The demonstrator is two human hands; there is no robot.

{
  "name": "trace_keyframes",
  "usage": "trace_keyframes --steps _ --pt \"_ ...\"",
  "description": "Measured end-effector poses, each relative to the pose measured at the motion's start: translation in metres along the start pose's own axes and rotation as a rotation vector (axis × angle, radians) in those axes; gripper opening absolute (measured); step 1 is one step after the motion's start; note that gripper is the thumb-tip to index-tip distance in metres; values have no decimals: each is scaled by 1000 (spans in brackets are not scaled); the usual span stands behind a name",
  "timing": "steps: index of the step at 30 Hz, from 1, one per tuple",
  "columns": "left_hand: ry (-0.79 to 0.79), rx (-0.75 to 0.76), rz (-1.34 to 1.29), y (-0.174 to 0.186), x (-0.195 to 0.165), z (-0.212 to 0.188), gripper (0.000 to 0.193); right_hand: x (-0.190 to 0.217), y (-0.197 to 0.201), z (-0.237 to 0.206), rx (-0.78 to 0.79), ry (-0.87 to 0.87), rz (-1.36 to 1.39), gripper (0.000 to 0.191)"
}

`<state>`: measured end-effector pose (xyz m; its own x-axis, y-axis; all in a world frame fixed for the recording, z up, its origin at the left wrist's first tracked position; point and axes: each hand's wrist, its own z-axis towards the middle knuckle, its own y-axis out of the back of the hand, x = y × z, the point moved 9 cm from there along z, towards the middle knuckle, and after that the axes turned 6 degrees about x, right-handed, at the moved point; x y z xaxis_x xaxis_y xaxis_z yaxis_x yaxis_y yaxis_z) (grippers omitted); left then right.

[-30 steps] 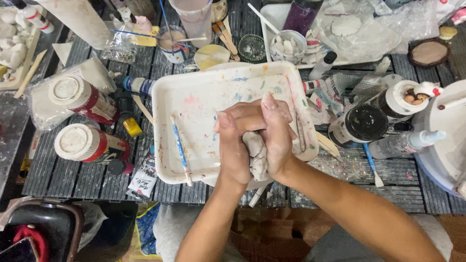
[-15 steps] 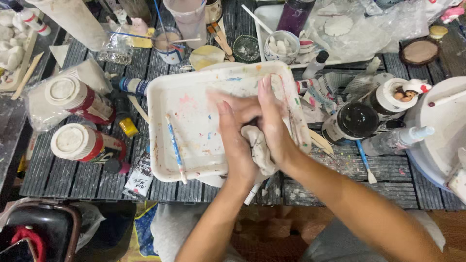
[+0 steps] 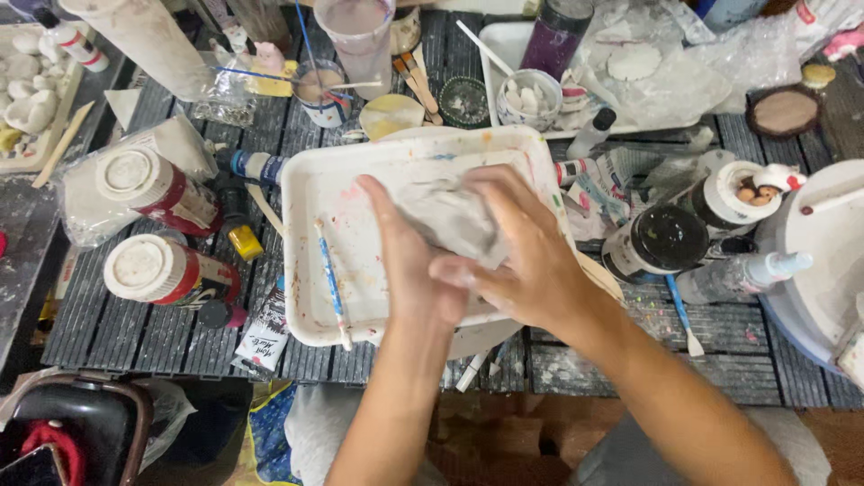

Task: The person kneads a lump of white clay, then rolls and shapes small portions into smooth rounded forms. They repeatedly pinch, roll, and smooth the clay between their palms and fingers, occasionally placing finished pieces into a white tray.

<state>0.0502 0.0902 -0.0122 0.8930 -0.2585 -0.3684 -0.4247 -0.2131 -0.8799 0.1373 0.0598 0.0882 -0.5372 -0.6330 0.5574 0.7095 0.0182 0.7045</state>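
Observation:
A lump of grey clay [image 3: 450, 216] is pressed between my two palms above a white rectangular tray [image 3: 315, 193] stained with paint. My left hand [image 3: 405, 261] lies under and to the left of the clay, fingers stretched forward. My right hand [image 3: 531, 252] covers the clay from the right, fingers flat over it. A thin blue-handled modelling tool [image 3: 331, 283] rests in the tray to the left of my hands. The underside of the clay is hidden by my palms.
Two red-and-white lidded jars [image 3: 148, 189] [image 3: 162, 270] lie left of the tray. A black-lidded jar [image 3: 655, 241] and a small squeeze bottle [image 3: 738, 274] stand at the right, by a white round turntable [image 3: 819, 261]. Cups, paint tubes and small dishes crowd the back of the slatted table.
My hands have slid apart along the clay: the fingers went from clasped and upright to flat, and the clay now shows wider and flatter between the palms. The view has shifted slightly.

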Motion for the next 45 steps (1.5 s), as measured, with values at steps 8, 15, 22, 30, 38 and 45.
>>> trace_keyframes --steps 8,15,22,30,38,45 --pt "23 362 586 -28 13 -15 60 -72 13 -50 -63 -456 332 36" --pt "-66 449 825 -33 0 -19 25 -100 4 -71 -50 -603 940 43" --pt "-63 459 994 -23 -7 -20 26 -93 14 -83 -38 -543 824 44" --pt "-368 329 1306 -28 0 -29 18 -89 22 -98 -162 -554 741 31" --pt "-349 299 1187 -28 -5 -27 15 -94 15 -91 -153 -590 838 39" --pt "-58 469 1003 -30 -3 -25 52 -95 10 -88 -89 -548 884 47"
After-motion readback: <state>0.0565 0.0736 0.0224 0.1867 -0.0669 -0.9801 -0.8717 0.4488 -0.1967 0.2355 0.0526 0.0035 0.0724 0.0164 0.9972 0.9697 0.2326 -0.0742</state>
